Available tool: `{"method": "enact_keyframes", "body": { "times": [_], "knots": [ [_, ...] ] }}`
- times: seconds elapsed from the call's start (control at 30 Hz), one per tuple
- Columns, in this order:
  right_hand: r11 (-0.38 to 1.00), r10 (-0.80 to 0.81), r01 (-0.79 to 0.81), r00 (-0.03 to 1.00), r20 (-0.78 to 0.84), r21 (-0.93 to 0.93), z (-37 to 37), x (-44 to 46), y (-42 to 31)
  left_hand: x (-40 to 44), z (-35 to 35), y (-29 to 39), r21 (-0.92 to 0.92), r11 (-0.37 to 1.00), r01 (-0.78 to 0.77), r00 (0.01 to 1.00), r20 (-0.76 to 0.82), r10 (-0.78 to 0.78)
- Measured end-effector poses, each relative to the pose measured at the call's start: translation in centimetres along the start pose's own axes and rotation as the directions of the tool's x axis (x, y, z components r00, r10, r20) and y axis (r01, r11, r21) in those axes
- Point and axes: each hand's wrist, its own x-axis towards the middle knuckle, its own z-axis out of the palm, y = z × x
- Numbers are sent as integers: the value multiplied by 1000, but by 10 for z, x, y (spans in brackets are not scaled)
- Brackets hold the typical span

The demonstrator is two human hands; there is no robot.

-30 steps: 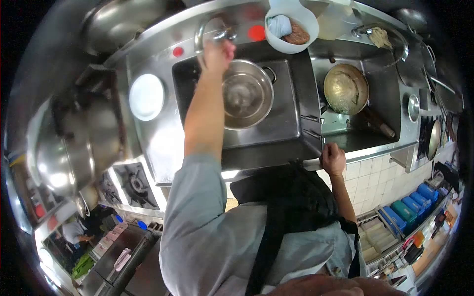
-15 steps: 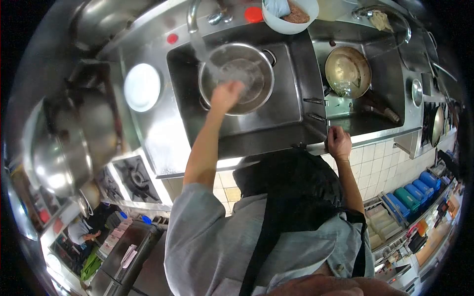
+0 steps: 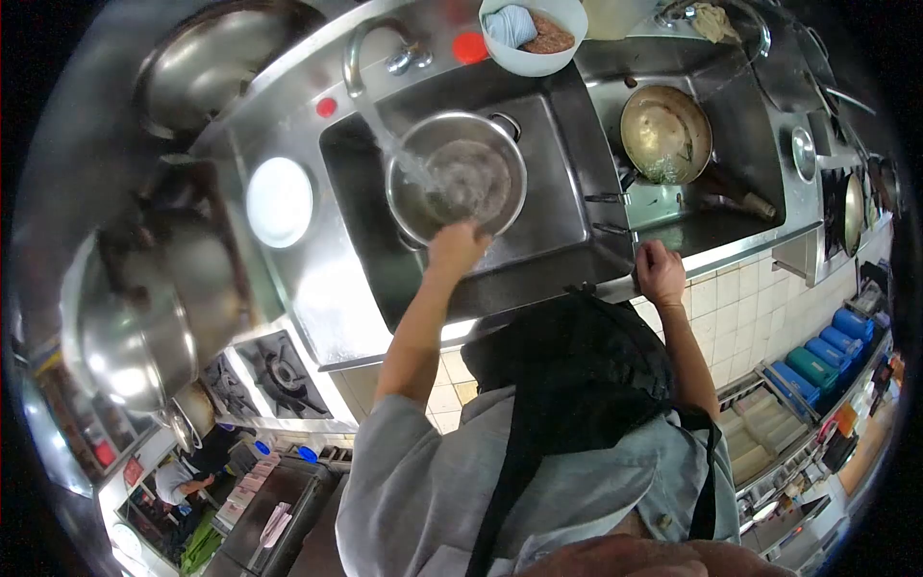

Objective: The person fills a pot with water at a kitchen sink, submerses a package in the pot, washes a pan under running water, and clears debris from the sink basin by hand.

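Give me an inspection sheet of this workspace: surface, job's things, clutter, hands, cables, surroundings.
Surface: steel counter with a left sink and a right sink.
Job's things: pot in the left sink; water runs into it from the tap.
Clutter: white plate on the counter; white bowl holding a blue cloth behind the sinks; pan in the right sink.
Hands: left hand at the pot's near rim, grip unclear; right hand at the sinks' front edge, grip unclear.
Cables: nothing seen.
Surroundings: stove and another person on the left; bins on the right.
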Motion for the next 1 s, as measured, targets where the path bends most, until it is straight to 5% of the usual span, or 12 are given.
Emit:
{"method": "enact_keyframes", "body": {
  "times": [0.07,0.1,0.13,0.17,0.33,0.4,0.63,0.8,0.87,0.9,0.93,1.0],
  "knots": [
    [1000,9,-9,1000,-2,6,0,1,-1,-11,-57,3,-233,970,65,921,-362,-148],
    [1000,19,-19,1000,-4,6,-1,-1,0,-23,-99,12,-340,941,1,796,-569,-207],
    [1000,28,-28,1000,-3,5,0,-2,1,-19,-127,4,-220,922,-317,523,-852,-24],
    [1000,1,0,999,-34,19,1,-3,2,-20,-156,6,-247,908,-338,410,-907,-94],
    [1000,-12,12,999,-39,4,5,-2,4,-12,-257,15,-186,922,-340,428,-903,-24],
    [999,19,-17,999,-33,52,0,-3,0,0,-270,25,-76,992,-97,619,-785,1],
    [999,3,-1,998,-61,37,-8,-5,2,8,-271,65,-130,982,-135,733,-680,11],
    [998,3,2,997,-77,63,-3,-5,8,20,-206,15,-564,717,-409,637,-739,-218],
    [998,27,-22,998,-65,64,-4,-6,7,26,-145,-26,-686,637,-352,615,-682,-395],
    [997,26,-22,998,-62,73,-6,-5,6,22,-115,-40,-804,527,-275,710,-540,-453],
    [996,23,-18,998,-57,82,-8,-5,5,27,-71,-62,-779,621,-84,619,-529,-580],
    [997,19,-14,998,-56,82,-7,-4,6,23,-9,-98,-949,315,-12,767,-211,-606]
  ]
}}
